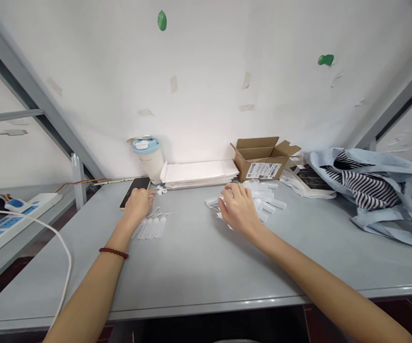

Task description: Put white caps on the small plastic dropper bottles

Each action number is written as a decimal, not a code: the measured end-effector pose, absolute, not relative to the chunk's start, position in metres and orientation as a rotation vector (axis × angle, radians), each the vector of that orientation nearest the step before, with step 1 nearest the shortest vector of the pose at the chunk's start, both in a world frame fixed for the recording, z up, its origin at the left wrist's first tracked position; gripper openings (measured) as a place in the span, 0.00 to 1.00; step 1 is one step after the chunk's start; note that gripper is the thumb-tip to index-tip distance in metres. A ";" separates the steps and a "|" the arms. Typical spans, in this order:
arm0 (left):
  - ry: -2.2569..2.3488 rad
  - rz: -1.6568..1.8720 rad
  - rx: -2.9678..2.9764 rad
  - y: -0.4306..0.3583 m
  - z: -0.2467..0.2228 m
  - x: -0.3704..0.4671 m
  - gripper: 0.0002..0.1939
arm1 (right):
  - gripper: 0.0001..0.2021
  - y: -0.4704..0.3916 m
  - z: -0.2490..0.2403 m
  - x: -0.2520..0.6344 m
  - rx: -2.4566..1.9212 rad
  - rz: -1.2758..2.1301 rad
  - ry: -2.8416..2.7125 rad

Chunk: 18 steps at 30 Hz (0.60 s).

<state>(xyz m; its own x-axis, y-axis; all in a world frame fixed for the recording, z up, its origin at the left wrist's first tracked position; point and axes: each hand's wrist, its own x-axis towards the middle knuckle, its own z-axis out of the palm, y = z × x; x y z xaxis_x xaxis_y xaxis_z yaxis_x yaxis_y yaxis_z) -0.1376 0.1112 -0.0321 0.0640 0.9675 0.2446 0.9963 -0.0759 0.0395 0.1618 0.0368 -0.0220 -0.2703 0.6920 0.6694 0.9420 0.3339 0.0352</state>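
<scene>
Leftmost, a white power strip (23, 221) lay beyond the edge of the grey table (187, 271), and a white cable (67, 262) looped over the table's left corner. A dark phone (130, 189) lay flat at the back left, partly behind the left hand (137, 205). That hand, palm down above a red beaded bracelet (113, 252) on the forearm, had its fingers bent and drawn close together, their tips just beside some small white caps (160, 190); whether they pinched one, I cannot tell. Nearer the front, several small clear tubes (153, 228) with thin strings lay side by side in a row. Behind the caps stood a pale cup (153, 163) with a blue lid, then a stack of white paper packets (200, 174) against the wall.

Farther right, the right hand (240, 209) was over the left part of a loose pile of clear plastic tubes (265, 194). Its fingers were loosely curled, the thumb apart from them; contact with a tube could not be made out. An open cardboard box (263, 164) stood behind the pile. Next came a dark flat item (312, 178) on white plastic, and finally a light blue cloth bag (380, 216) with striped fabric (370, 187) in its opening.
</scene>
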 end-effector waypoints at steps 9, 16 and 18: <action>-2.085 -0.323 -2.191 0.110 -0.030 -0.132 0.14 | 0.07 0.028 -0.033 0.149 -1.172 -0.465 -2.134; -2.188 -0.458 -2.097 0.101 -0.018 -0.126 0.12 | 0.08 0.010 -0.037 0.129 -1.053 -0.194 -2.318; -2.187 -0.512 -2.101 0.099 -0.014 -0.123 0.13 | 0.07 0.006 -0.035 0.120 -1.038 0.004 -2.388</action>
